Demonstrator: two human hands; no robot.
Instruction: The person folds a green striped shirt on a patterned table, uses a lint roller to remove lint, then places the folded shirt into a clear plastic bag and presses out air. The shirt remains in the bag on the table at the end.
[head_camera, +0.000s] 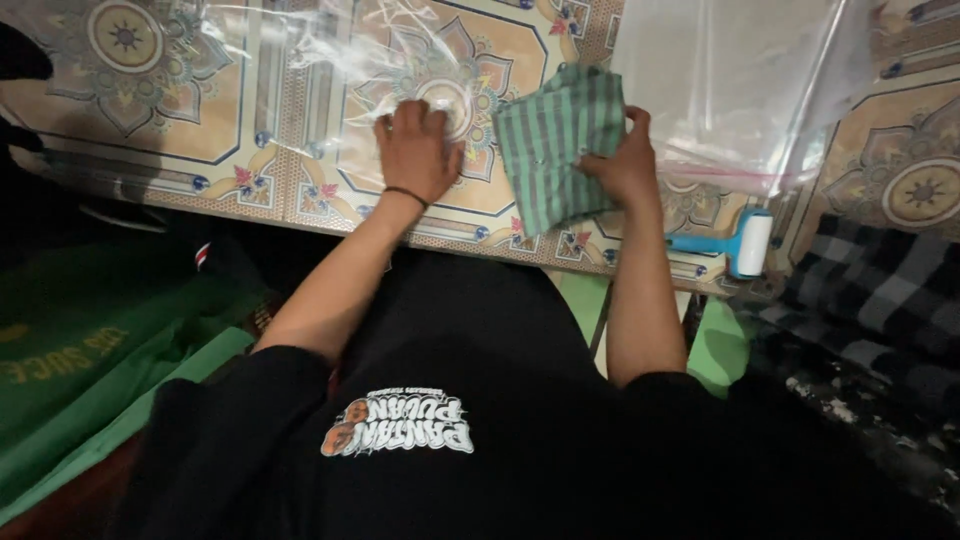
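1. A clear plastic bag (350, 70) was laid flat on the patterned table (200, 120), at about 11 o'clock from the centre of the view; nothing could be made out inside it.
2. A second clear bag (740, 80) with a pink-red strip along its lower edge was seen at 1 o'clock; its contents could not be told.
3. A folded green cloth with dark stripes (560, 150) was held at 12 o'clock, between the two bags, with its lower corner hanging over the table edge.
4. The left hand (415, 150) was pressed palm-down on the first bag, fingers loosely curled, nothing grasped.
5. The right hand (625, 165) was closed on the right edge of the cloth.
6. A blue-handled roller with a white head (735, 245) was lying at 3 o'clock near the table edge, just below the second bag.
7. A black-and-grey checked fabric (870, 300) was partly cut off at 4 o'clock.
8. Green material (80, 350) at 8 o'clock was dim and hard to identify.
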